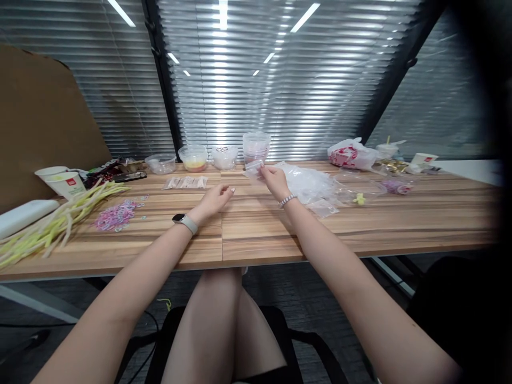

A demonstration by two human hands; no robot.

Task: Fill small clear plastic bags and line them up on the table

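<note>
Small clear bag (255, 166) sits pinched at the fingertips of the right hand (274, 178), lifted just above the table (260, 234) at 12 o'clock, directly in front of a short stack of tubs (256, 146). The bag's long axis runs roughly 9-to-3, and it lies to the 10 o'clock side of the right palm, thumb and forefinger closed on its edge. The left hand (214, 200) is empty, fingers loosely curled and slightly parted, resting on the wood well short of the bag at 7 o'clock from it; the right hand is plainly the nearer. A watch (184, 221) circles the left wrist, a bead bracelet (287, 200) the right.

A heap of clear bags (316, 186) spreads from the right wrist towards 3 o'clock, too jumbled to count. Along the far edge stand three low bowls (193, 157) besides the tub stack. One strip of packets (186, 183) lies at 11 o'clock. At 9 o'clock sit a bundle of yellow-green stems (52, 226), a scatter of pink loops (114, 216) and two paper cups (64, 181). One red-printed bag (352, 154) and a third cup (424, 160) lie at 2 o'clock.
</note>
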